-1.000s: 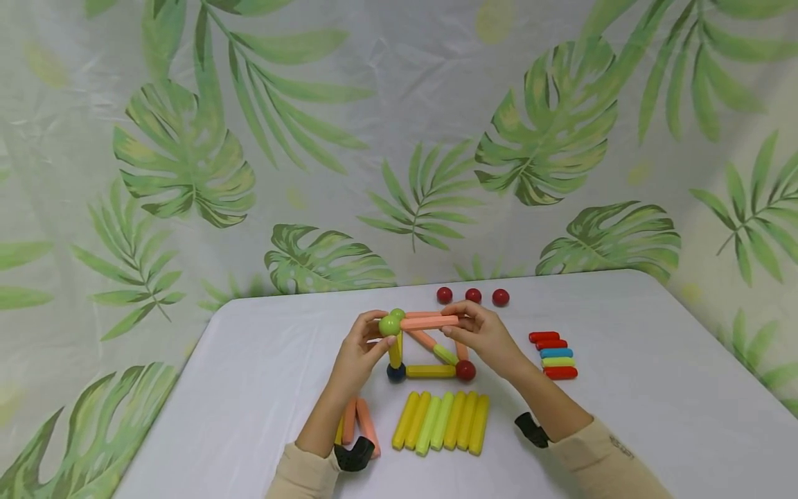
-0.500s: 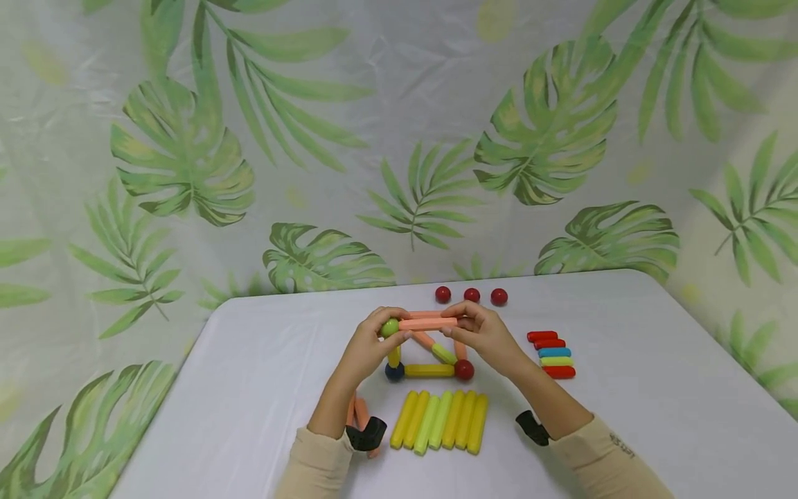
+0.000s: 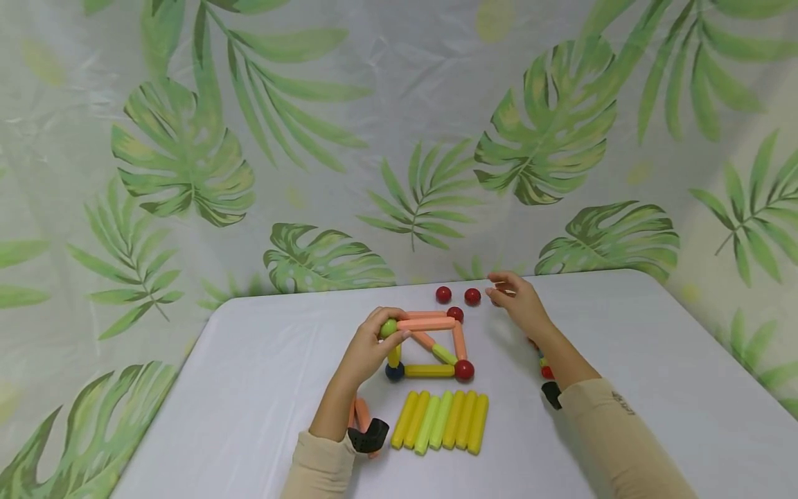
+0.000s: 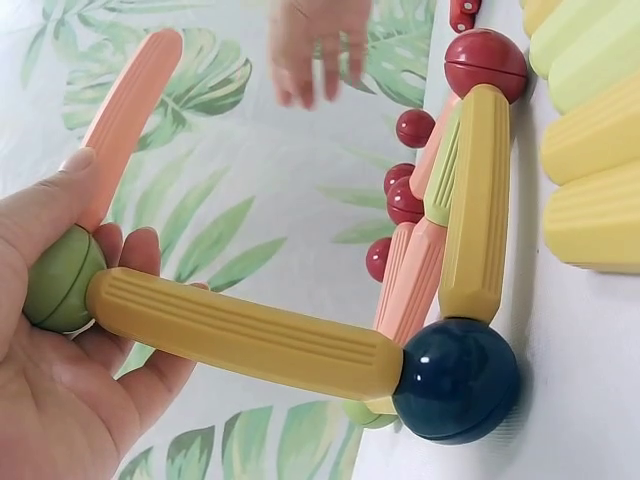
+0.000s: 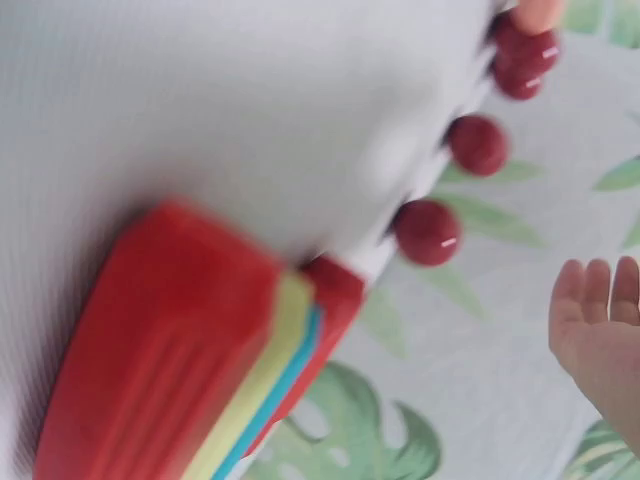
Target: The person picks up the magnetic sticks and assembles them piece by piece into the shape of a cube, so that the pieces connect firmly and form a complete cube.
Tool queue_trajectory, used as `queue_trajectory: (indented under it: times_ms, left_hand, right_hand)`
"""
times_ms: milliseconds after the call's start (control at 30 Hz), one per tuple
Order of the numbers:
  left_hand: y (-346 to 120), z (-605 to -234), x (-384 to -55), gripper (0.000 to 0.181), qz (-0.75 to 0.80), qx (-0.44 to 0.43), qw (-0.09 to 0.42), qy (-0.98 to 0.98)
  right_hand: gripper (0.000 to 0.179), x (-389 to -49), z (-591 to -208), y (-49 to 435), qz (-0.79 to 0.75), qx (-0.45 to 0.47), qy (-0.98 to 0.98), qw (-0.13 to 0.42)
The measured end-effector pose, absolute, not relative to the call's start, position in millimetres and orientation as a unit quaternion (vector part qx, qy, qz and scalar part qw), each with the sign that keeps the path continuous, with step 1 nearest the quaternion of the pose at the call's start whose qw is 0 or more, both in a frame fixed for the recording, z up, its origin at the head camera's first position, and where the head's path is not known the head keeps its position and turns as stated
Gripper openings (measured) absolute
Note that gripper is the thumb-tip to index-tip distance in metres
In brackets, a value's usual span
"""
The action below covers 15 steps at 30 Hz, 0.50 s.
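My left hand (image 3: 368, 350) grips a green ball (image 4: 62, 280) at an upper corner of a frame of rods and balls. From that ball a pink rod (image 3: 427, 324) sticks out, its other end free, with my thumb against it. A yellow rod (image 4: 245, 330) joins the green ball to a navy ball (image 3: 395, 371) on the table. Another yellow rod (image 3: 430, 371) links the navy ball to a red corner ball (image 3: 464, 370). My right hand (image 3: 524, 305) is by loose red balls (image 3: 472, 296) at the back, partly hiding the rightmost; its fingers hold nothing visible.
Several yellow and lime rods (image 3: 439, 421) lie in a row before the frame. Short red, lime and blue rods (image 5: 160, 350) lie at right, mostly behind my right forearm in the head view. Pink rods (image 3: 363, 414) lie under my left wrist. A leaf-patterned cloth (image 3: 411, 138) hangs behind.
My left hand first shifted right over the green balls, then stayed. My right hand let go of the pink rod's end and moved right and back to the loose red balls.
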<state>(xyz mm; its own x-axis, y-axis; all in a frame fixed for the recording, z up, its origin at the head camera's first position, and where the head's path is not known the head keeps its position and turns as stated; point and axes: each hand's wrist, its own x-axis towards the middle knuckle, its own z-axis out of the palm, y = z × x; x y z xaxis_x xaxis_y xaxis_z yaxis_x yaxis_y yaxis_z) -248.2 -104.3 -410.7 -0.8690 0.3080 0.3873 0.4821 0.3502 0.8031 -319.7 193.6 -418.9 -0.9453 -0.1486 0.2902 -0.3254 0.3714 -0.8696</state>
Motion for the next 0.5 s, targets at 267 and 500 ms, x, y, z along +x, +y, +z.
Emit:
queue_trajectory:
  times_ms: [267,500]
  left_hand:
    - [-103,-409,-245,0.028,-0.523,-0.234,0.073,-0.816]
    - [-102,-407,-244,0.026,-0.52,-0.228,0.081,-0.819]
  right_hand:
    - [0.046,-355,-451,214,0.382,0.122,-0.915,0.039]
    - [0.043,-361,-462,213,0.299,0.101,-0.949,0.023]
